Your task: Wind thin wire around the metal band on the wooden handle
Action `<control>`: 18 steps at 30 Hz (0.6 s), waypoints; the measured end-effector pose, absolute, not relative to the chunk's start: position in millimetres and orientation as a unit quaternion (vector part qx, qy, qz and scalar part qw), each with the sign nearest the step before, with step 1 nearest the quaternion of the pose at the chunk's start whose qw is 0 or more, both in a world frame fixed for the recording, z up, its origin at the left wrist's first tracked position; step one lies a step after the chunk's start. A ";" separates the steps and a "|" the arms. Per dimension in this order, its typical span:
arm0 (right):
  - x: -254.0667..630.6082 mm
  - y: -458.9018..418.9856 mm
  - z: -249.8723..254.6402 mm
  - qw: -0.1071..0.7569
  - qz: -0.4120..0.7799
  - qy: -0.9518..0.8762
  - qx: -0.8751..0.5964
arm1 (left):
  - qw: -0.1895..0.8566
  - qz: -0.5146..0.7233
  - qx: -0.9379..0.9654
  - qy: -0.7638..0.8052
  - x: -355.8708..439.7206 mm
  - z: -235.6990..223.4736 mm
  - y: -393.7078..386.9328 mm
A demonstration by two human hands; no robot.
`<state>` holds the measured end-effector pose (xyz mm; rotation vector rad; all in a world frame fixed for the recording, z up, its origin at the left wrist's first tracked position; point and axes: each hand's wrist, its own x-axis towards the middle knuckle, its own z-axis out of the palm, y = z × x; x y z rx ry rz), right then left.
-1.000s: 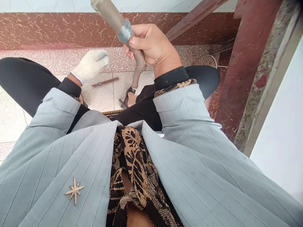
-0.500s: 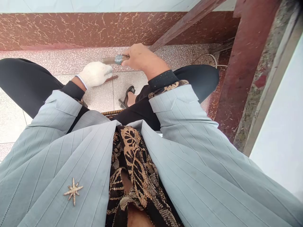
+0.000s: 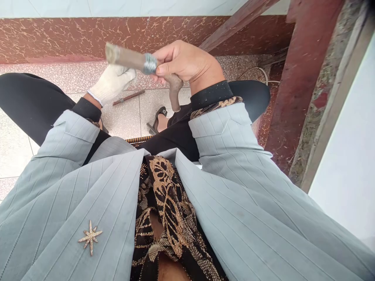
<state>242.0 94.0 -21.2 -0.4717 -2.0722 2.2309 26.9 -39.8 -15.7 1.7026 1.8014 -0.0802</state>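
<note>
In the head view, my bare right hand (image 3: 187, 62) is closed around a crooked wooden stick (image 3: 130, 59). A band of silvery wire (image 3: 150, 63) is wound round the stick just beside my thumb. The stick's straight part points left and rises toward me; its bent end hangs below my palm. My left hand (image 3: 113, 82), in a white knitted glove, is just under the straight part with its fingers curled. The stick partly hides these fingers, so what they hold, if anything, does not show. Below the glove lies a thin reddish-brown rod (image 3: 129, 97) on the floor.
Speckled floor tiles (image 3: 123, 121) spread between my knees, and a shoe (image 3: 160, 117) shows there. A red marbled wall base (image 3: 73, 39) runs across the front. At right stand a slanting wooden bar (image 3: 234, 25), a red post (image 3: 293, 86) and a pale cable (image 3: 265, 74).
My right hand has lifted the stick and turned it, so its bent end now shows. The gloved left hand has shifted a little left and up, uncovering more of the rod.
</note>
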 end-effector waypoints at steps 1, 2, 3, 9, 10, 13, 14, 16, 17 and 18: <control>241.3 92.9 -20.7 0.083 0.719 -0.664 -0.186 | 0.346 0.014 0.649 0.677 27.0 -16.6 -41.4; 240.2 92.0 -21.3 0.129 0.712 -0.653 -0.222 | 0.378 0.085 0.649 0.655 26.9 -18.5 -42.9; 238.8 91.4 -22.5 0.165 0.704 -0.641 -0.256 | 0.417 0.157 0.637 0.628 26.9 -21.3 -44.2; 232.9 90.5 -29.3 0.234 0.614 -0.610 -0.443 | 0.505 0.119 0.607 0.602 36.1 -39.6 -45.3; 232.0 90.2 -29.7 0.227 0.593 -0.614 -0.469 | 0.501 0.109 0.622 0.592 38.3 -40.0 -45.3; 228.3 88.8 -30.2 0.157 0.515 -0.660 -0.524 | 0.489 0.102 0.661 0.561 41.8 -36.2 -46.0; 226.9 88.1 -30.0 0.119 0.474 -0.692 -0.532 | 0.485 0.099 0.667 0.556 41.8 -34.1 -46.2; 224.2 85.9 -29.2 0.033 0.361 -0.764 -0.533 | 0.467 0.081 0.681 0.558 40.0 -30.1 -46.1; 223.0 84.4 -28.6 -0.012 0.303 -0.799 -0.520 | 0.455 0.069 0.689 0.560 38.5 -28.6 -45.8; 221.9 82.7 -28.0 -0.057 0.261 -0.827 -0.495 | 0.440 0.057 0.697 0.563 36.7 -27.3 -45.3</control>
